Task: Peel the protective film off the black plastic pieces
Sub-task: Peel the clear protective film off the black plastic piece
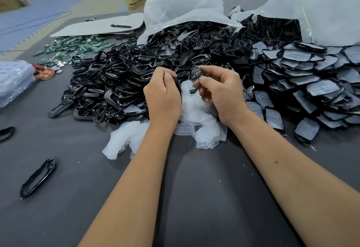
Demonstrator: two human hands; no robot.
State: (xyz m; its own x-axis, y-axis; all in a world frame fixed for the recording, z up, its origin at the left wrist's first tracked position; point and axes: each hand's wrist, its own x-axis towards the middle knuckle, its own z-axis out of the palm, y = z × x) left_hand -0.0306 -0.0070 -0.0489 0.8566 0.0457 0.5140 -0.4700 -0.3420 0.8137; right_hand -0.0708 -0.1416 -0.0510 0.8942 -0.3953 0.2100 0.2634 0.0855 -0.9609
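Observation:
My left hand (163, 95) grips a black plastic piece (178, 87); only its dark edge shows past the palm. My right hand (220, 89) pinches a thin clear film (196, 72) between thumb and forefinger, raised just above and to the right of that piece. Under both hands lies a heap of peeled white film (196, 118). A pile of film-covered black pieces (303, 87) spreads to the right. A big mound of glossy black frames (124, 79) lies to the left and behind.
Grey table cloth (194, 188) runs beneath my forearms. Loose black frames (38, 177) lie at the front left. Green circuit boards (78, 47) sit at the back left, beside stacked bubble packs (13, 81). White plastic bags (185, 7) stand open behind the piles.

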